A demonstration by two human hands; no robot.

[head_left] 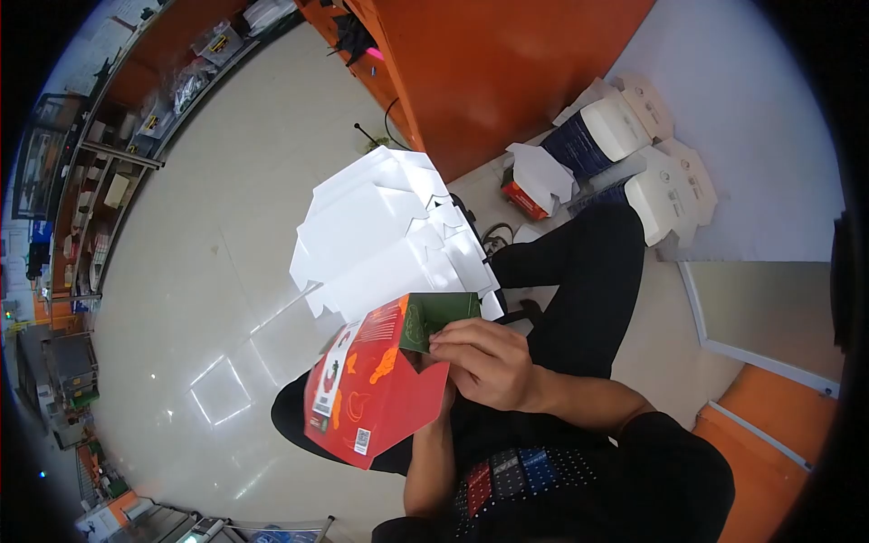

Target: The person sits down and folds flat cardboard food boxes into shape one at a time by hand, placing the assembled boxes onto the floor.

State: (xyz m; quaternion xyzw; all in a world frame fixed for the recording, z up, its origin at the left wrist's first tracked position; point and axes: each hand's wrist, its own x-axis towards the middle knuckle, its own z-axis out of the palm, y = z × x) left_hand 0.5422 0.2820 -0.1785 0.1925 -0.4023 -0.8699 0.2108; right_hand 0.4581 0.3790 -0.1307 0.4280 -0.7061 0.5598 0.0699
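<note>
In the head view, a red and green printed cardboard box is above my lap, tilted, with its near end open. My right hand pinches the edge of the green flap at that end, fingers closed. Below it, a red flap sticks out. My left hand reaches up behind this red flap. The box hides nearly all of it, fingers included, so its grip cannot be seen. Just beyond the box lies a stack of flat white cardboard blanks with cut flaps.
Dark-blue and white open boxes stand by the wall at upper right, with a small red and white box beside them. An orange cabinet rises behind the blanks. Loaded shelves line the left. A glossy tiled floor lies between.
</note>
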